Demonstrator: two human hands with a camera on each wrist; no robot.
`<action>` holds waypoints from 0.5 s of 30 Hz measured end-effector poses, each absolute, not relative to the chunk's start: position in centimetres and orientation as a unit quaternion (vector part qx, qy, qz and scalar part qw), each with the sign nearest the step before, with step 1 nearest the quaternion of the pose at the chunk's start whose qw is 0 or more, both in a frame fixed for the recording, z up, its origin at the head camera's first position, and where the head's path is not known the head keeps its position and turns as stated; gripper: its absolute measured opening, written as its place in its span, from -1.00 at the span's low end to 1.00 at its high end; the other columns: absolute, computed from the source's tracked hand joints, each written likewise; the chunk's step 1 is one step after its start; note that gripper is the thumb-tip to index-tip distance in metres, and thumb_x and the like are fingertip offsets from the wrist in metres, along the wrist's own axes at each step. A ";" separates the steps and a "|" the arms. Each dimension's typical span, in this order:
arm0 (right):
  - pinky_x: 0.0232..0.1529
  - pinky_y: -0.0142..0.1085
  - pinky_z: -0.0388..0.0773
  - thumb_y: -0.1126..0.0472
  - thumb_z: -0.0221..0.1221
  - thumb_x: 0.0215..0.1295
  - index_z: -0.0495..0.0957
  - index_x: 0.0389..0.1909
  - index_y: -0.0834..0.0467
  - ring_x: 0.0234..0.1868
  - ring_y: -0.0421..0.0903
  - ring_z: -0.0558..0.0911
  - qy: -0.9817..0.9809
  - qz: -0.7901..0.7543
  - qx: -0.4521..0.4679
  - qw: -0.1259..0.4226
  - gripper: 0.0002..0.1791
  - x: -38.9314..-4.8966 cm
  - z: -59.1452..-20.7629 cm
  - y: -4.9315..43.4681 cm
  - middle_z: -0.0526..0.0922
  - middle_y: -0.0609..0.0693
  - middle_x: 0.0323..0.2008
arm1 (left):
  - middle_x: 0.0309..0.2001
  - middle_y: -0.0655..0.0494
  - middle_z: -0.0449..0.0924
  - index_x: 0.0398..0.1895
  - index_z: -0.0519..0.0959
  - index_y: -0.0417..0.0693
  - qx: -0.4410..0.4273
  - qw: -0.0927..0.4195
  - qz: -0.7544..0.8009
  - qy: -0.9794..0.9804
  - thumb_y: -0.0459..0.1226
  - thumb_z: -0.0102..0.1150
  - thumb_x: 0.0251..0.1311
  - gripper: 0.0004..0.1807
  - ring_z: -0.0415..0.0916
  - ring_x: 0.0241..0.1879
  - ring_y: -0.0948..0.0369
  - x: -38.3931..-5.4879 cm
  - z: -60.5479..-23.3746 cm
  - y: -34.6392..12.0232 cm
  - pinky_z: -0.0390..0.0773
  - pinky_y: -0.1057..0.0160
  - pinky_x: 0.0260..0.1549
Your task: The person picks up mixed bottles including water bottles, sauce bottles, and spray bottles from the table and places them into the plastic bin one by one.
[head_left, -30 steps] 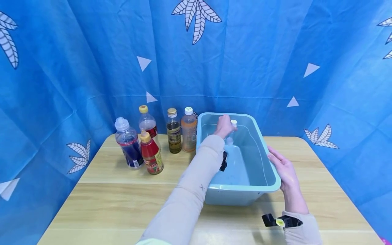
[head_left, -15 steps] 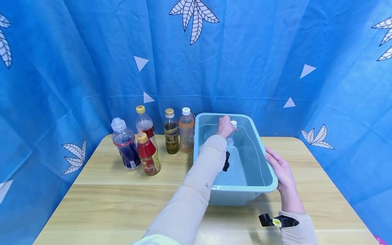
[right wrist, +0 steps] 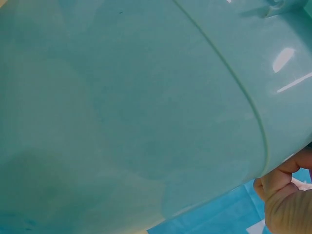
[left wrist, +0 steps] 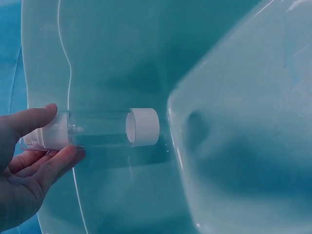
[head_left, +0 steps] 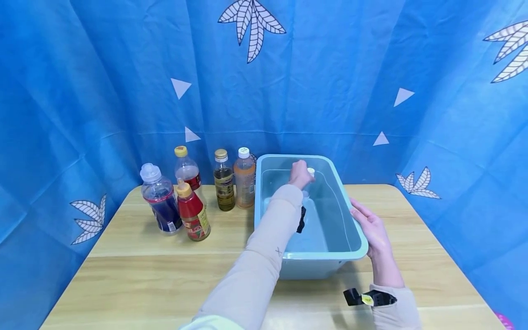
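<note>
In the head view my left hand [head_left: 300,175] reaches down inside a light blue-green plastic tub [head_left: 307,255]. It holds a clear cylindrical bottle [left wrist: 100,127] with a white part at each end; from above, mostly the white top [head_left: 311,171] shows beside the fingers. The left wrist view has thumb and fingers on opposite sides of one end, while the other white end lies close to the tub's floor. My right hand [head_left: 371,229] grips the tub's right rim from outside. In the right wrist view, the fingers [right wrist: 280,187] curl at the tub's edge.
Left of the tub stand several bottles: one with orange liquid [head_left: 245,183], a dark-labelled one [head_left: 224,188], a yellow-capped one [head_left: 187,170], a purple-blue one [head_left: 162,201] and a red-labelled squeeze bottle [head_left: 193,215]. A blue curtain [head_left: 330,82] surrounds the wooden table [head_left: 156,279].
The head view has turned slightly to the right, so everything sits further left in it. Both hands keep their holds; the bottle shifts at most slightly within the tub.
</note>
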State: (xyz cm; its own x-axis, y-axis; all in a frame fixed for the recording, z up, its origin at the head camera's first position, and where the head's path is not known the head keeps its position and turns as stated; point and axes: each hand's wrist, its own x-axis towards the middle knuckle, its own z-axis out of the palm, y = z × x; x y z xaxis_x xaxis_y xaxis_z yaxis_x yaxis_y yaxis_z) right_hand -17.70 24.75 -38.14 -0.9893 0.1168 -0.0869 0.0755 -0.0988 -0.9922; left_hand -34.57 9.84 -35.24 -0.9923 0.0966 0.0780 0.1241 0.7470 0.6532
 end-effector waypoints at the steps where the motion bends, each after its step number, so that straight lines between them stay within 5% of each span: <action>1: -0.36 -0.36 0.55 0.07 0.05 0.25 0.15 0.28 0.18 -0.35 -0.21 0.61 -0.671 0.738 -0.071 0.015 -0.39 -17.7 -38.1 24.7 0.62 -0.21 -0.30 | -0.35 0.01 0.55 -0.30 0.54 -0.22 -0.059 0.020 -0.347 -0.936 -0.28 0.41 -0.22 -0.63 0.46 -0.38 0.18 -34.6 -35.3 9.8 0.48 0.34 -0.39; 15: -0.31 -0.36 0.55 0.07 0.06 0.24 0.17 0.27 0.18 -0.29 -0.20 0.60 -0.675 0.734 -0.078 0.024 -0.40 -17.6 -38.2 24.7 0.59 -0.24 -0.24 | -0.32 0.01 0.53 -0.28 0.53 -0.20 -0.095 -0.010 -0.312 -0.945 -0.34 0.45 -0.31 -0.58 0.45 -0.36 0.17 -35.6 -35.6 9.2 0.48 0.33 -0.37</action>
State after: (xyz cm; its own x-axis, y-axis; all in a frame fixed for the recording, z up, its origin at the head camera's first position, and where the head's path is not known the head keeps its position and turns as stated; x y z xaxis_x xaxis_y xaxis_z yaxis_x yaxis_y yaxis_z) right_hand -17.65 24.71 -38.22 -0.9865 0.1410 -0.0827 0.0706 -0.0887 -0.9935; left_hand -35.62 9.20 -35.63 -0.9817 0.1860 0.0413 0.1740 0.7868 0.5922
